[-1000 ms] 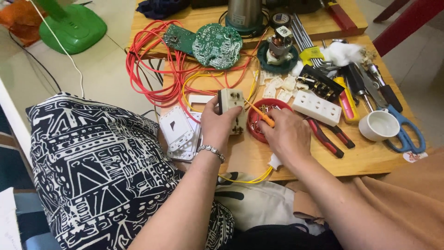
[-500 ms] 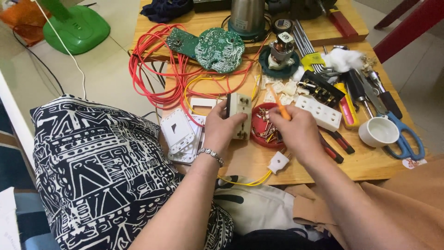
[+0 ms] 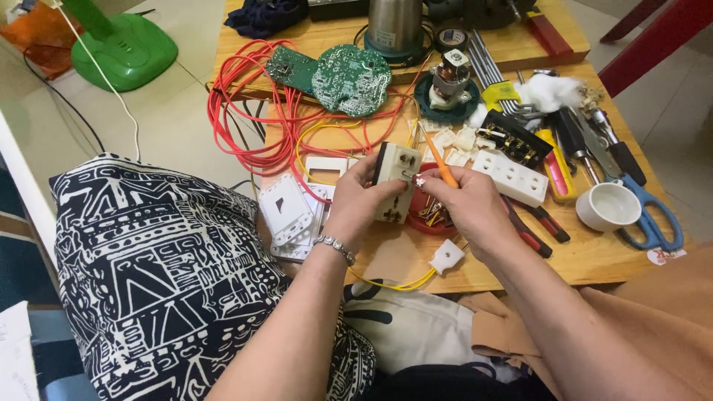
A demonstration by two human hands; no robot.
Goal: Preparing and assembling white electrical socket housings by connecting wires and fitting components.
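My left hand (image 3: 356,204) grips the beige plastic socket block (image 3: 396,182); my right hand (image 3: 468,204) pinches an orange-handled screwdriver (image 3: 438,160) against it. Red wire coils (image 3: 245,111) crowd eleven o'clock (table edge (image 3: 520,278) near at six).

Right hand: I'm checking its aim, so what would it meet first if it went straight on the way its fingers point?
Most likely the cream socket module held in the left hand. The right hand points left at it, fingers almost touching.
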